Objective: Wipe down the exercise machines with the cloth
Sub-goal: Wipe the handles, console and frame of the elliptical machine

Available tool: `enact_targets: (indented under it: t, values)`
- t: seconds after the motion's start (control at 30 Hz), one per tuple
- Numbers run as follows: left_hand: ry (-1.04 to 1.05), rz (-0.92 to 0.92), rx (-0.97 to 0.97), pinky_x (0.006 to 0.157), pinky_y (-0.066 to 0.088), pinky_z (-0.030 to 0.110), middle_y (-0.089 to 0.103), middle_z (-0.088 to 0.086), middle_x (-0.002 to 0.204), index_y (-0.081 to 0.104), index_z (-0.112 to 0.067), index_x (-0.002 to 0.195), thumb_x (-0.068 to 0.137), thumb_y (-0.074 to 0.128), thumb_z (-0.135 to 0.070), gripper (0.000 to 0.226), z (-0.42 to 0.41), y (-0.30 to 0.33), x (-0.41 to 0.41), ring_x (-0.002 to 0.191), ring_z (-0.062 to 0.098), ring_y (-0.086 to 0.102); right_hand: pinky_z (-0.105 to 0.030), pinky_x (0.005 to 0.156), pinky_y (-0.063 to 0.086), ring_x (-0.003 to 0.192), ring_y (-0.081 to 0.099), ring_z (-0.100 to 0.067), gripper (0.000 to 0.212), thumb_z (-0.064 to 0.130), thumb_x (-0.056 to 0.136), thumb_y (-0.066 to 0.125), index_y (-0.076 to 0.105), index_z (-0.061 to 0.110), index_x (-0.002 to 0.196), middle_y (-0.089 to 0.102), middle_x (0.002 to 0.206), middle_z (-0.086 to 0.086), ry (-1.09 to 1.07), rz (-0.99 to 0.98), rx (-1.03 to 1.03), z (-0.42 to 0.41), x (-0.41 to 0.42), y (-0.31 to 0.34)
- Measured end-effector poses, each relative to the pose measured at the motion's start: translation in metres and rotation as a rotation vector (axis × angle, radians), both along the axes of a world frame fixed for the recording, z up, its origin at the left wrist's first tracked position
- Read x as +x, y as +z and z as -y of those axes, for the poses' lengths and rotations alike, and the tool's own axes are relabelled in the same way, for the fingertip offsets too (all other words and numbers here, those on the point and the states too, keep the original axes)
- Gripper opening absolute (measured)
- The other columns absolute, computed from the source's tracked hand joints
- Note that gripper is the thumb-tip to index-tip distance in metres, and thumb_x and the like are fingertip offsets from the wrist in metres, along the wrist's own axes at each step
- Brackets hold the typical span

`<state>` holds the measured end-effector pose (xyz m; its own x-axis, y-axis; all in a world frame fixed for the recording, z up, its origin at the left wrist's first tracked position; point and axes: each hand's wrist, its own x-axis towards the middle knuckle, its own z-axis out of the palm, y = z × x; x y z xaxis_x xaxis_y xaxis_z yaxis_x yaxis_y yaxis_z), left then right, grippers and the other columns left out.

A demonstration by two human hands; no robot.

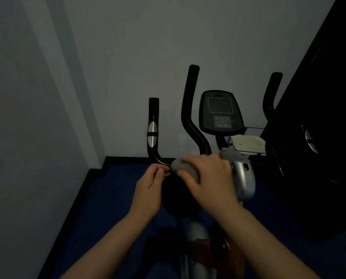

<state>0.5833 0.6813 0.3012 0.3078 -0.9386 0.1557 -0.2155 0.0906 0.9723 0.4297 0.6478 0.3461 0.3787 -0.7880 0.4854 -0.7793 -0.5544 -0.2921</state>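
Observation:
An exercise bike (241,174) with a silver body stands in front of me in a dim room. Its console (220,111) faces me, and black handlebars rise at left (153,125) and centre (190,101). A grey cloth (181,165) is wrapped over the low horizontal part of the left handlebar. My right hand (210,176) grips the cloth from above. My left hand (151,184) is just left of the cloth, its fingers curled at the cloth's edge by the bar; what they pinch is hard to make out. The black seat (176,198) lies under both hands.
A grey wall is close behind the bike, with a corner at the left. Blue floor (111,198) with a black skirting runs below. Dark furniture (325,137) stands tight on the right. A pale tray-like object (248,143) sits behind the console.

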Motion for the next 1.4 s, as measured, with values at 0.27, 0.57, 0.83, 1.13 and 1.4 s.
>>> enact_targets:
  t: [0.27, 0.57, 0.83, 1.13, 1.4]
  values:
    - [0.077, -0.163, 0.004, 0.065, 0.047, 0.015, 0.068, 0.003, 0.085, 0.065, -0.008, 0.093, 0.103, 0.037, -0.014, 0.031, -0.009, -0.006, -0.016, 0.074, 0.004, 0.062, -0.024, 0.087, 0.029, 0.082, 0.053, -0.011, 0.024, 0.041, 0.085, 0.052, 0.065, 0.025, 0.098, 0.061, 0.085, 0.011, 0.214, -0.013, -0.071, -0.030, -0.012, -0.029]
    - [0.221, -0.341, 0.102, 0.055, 0.047, 0.012, 0.068, 0.011, 0.084, 0.065, -0.002, 0.096, 0.104, 0.025, -0.039, 0.055, -0.001, 0.000, -0.021, 0.070, 0.010, 0.062, -0.032, 0.096, 0.030, 0.091, 0.059, -0.011, 0.035, 0.036, 0.088, 0.047, 0.062, 0.022, 0.116, 0.065, 0.096, 0.012, 0.094, 0.062, -0.053, -0.064, 0.012, -0.048]
    - [0.182, -0.159, 0.047, 0.065, 0.045, 0.014, 0.065, 0.002, 0.084, 0.066, -0.004, 0.091, 0.102, 0.040, -0.022, 0.034, 0.018, 0.013, -0.025, 0.079, 0.012, 0.059, -0.032, 0.076, 0.027, 0.081, 0.051, -0.018, 0.029, 0.033, 0.082, 0.057, 0.067, 0.023, 0.107, 0.060, 0.085, 0.006, -0.098, -0.029, -0.233, -0.021, 0.009, -0.025]
    - [0.103, 0.173, -0.002, 0.063, 0.045, 0.034, 0.061, 0.000, 0.076, 0.058, -0.020, 0.082, 0.102, 0.041, -0.031, 0.029, 0.013, 0.014, -0.026, 0.068, 0.013, 0.057, -0.029, 0.076, 0.023, 0.086, 0.045, -0.012, 0.033, 0.034, 0.086, 0.050, 0.066, 0.025, 0.113, 0.059, 0.087, 0.012, -0.087, 0.160, -0.140, -0.027, -0.007, -0.035]
    - [0.012, 0.487, 0.126, 0.069, 0.049, 0.038, 0.063, -0.003, 0.080, 0.060, -0.019, 0.086, 0.102, 0.037, -0.036, 0.033, 0.026, 0.032, -0.028, 0.074, 0.012, 0.058, -0.035, 0.077, 0.036, 0.086, 0.047, -0.009, 0.027, 0.041, 0.086, 0.050, 0.065, 0.029, 0.105, 0.052, 0.086, 0.024, 0.021, 0.427, -0.029, -0.026, -0.033, -0.013]
